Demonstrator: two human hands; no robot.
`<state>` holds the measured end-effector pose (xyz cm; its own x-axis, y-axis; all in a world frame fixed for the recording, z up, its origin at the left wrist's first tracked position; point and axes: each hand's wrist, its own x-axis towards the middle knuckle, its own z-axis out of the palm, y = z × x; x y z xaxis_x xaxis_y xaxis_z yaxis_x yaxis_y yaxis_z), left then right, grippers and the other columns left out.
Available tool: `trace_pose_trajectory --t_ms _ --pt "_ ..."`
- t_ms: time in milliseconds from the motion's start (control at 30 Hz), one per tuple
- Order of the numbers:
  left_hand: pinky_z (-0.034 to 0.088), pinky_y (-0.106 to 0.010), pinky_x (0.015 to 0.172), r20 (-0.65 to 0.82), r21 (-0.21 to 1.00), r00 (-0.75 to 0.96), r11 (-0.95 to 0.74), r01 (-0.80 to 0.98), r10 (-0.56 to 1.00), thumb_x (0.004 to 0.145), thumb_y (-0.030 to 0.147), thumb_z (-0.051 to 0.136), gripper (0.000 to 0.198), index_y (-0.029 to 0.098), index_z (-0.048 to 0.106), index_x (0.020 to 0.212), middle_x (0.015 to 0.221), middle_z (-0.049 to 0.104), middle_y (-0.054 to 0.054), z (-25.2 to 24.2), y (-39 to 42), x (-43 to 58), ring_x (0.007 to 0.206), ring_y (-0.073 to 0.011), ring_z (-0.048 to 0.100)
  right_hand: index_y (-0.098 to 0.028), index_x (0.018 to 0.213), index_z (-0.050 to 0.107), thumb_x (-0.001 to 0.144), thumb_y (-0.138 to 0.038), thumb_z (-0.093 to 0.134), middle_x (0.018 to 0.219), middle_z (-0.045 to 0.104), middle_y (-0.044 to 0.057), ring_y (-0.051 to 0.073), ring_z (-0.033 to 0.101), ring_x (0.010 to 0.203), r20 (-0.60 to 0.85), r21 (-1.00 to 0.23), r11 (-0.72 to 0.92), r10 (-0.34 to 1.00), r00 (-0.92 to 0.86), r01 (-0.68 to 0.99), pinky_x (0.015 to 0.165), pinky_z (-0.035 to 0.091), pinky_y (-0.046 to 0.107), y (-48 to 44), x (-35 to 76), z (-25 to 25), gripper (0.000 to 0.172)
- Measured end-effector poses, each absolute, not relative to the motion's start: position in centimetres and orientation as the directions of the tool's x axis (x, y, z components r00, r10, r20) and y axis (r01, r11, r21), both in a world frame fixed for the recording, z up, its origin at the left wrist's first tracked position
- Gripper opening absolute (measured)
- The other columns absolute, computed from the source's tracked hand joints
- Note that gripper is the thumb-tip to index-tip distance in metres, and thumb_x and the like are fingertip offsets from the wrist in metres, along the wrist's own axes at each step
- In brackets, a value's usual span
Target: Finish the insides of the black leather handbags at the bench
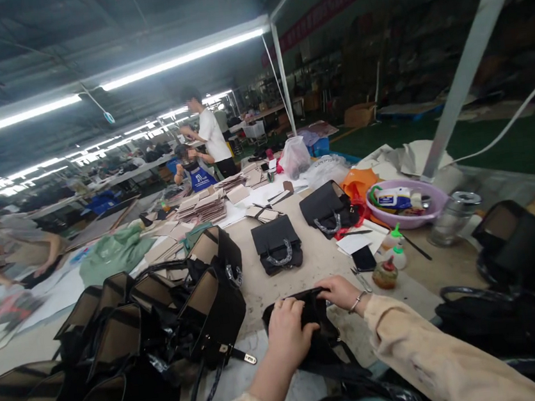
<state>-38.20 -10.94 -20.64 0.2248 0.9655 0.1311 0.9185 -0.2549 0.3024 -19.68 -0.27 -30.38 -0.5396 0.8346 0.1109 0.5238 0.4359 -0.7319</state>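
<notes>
The left hand (287, 334) and right hand (340, 292) gripped the top of a black bag (327, 327) near the bench (250, 283) edge, maybe to keep it still; its dark folds were hard to see.

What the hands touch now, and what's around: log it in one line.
left hand: on black bag | right hand: on same bag | left side: open bags | beyond: phone, basin
</notes>
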Motion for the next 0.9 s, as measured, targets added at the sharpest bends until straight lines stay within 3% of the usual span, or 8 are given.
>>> trace_pose_trajectory --t_ms 100,200,367,467,567,700,800,900 --pt "0.041 -0.036 0.078 0.092 0.212 0.245 -0.259 0.942 0.965 0.069 0.043 0.066 0.037 0.020 0.060 0.097 0.093 0.061 -0.006 -22.5 -9.5 -37.2 0.090 -0.0244 0.050 -0.023 0.085 0.070 0.076 -0.023 0.054 0.080 0.070 0.000 0.015 0.062 0.074 0.126 -0.755 0.424 0.843 -0.524 0.501 0.069 0.045 0.025 -0.6 -19.6 -30.2 0.019" --pt "0.038 -0.037 0.074 0.074 0.147 0.270 -0.278 0.949 0.960 0.074 0.046 0.059 0.029 0.020 0.063 0.086 0.086 0.061 -0.006 -23.3 -8.9 -37.2 0.089 -0.0252 0.049 -0.024 0.085 0.071 0.075 -0.022 0.055 0.081 0.070 0.000 0.015 0.062 0.076 0.145 -0.756 0.431 0.844 -0.517 0.492 0.071 0.046 0.025 -0.7 -19.5 -30.2 0.019" --pt "0.036 -0.036 0.070 0.103 0.089 0.249 -0.259 0.962 0.963 0.083 0.033 0.049 0.022 0.021 0.064 0.072 0.081 0.059 -0.005 -23.7 -8.8 -38.1 0.084 -0.0229 0.048 -0.025 0.093 0.069 0.075 -0.021 0.057 0.088 0.070 0.001 0.017 0.063 0.082 0.157 -0.742 0.443 0.845 -0.511 0.504 0.075 0.047 0.027 -0.8 -19.3 -30.2 0.022" --pt "0.036 -0.038 0.074 0.197 0.105 0.188 -0.212 0.972 0.962 0.081 0.031 0.052 0.018 0.021 0.064 0.072 0.090 0.057 -0.005 -23.8 -8.9 -38.5 0.088 -0.0231 0.046 -0.027 0.108 0.063 0.074 -0.020 0.058 0.093 0.069 0.002 0.017 0.063 0.083 0.166 -0.732 0.440 0.856 -0.490 0.521 0.077 0.048 0.029 -0.9 -19.4 -29.7 0.035" --pt "0.037 -0.040 0.083 0.269 0.169 0.143 -0.193 0.966 0.952 0.077 0.027 0.057 0.013 0.019 0.064 0.070 0.104 0.052 -0.007 -24.2 -9.0 -38.7 0.099 -0.0246 0.043 -0.027 0.116 0.058 0.075 -0.019 0.058 0.101 0.065 0.004 0.017 0.060 0.091 0.264 -0.701 0.526 0.819 -0.510 0.482 0.082 0.048 0.030 -1.1 -19.5 -28.9 0.041" --pt "0.034 -0.043 0.092 0.270 0.224 0.162 -0.226 0.948 0.949 0.076 0.023 0.058 0.008 0.019 0.064 0.071 0.106 0.052 -0.006 -25.0 -8.6 -38.9 0.103 -0.0239 0.043 -0.025 0.103 0.063 0.078 -0.021 0.057 0.108 0.060 0.006 0.017 0.056 0.098 0.384 -0.632 0.631 0.760 -0.524 0.451 0.086 0.046 0.030 -1.3 -19.6 -27.8 0.026" --pt "0.028 -0.050 0.099 0.242 0.243 0.174 -0.233 0.942 0.955 0.077 0.021 0.056 0.007 0.021 0.063 0.074 0.098 0.056 -0.003 -25.4 -8.3 -39.0 0.097 -0.0216 0.047 -0.024 0.090 0.064 0.079 -0.019 0.056 0.101 0.059 0.005 0.015 0.057 0.093 0.373 -0.598 0.661 0.730 -0.573 0.453 0.082 0.047 0.027 -1.3 -19.6 -27.4 0.015" --pt "0.024 -0.053 0.101 0.223 0.267 0.167 -0.225 0.937 0.960 0.078 0.020 0.054 0.009 0.021 0.063 0.076 0.096 0.057 -0.003 -25.5 -8.2 -39.0 0.095 -0.0211 0.049 -0.024 0.090 0.064 0.082 -0.019 0.053 0.096 0.059 0.004 0.014 0.057 0.087 0.356 -0.553 0.694 0.697 -0.622 0.462 0.077 0.047 0.025 -1.3 -19.5 -27.4 0.015"
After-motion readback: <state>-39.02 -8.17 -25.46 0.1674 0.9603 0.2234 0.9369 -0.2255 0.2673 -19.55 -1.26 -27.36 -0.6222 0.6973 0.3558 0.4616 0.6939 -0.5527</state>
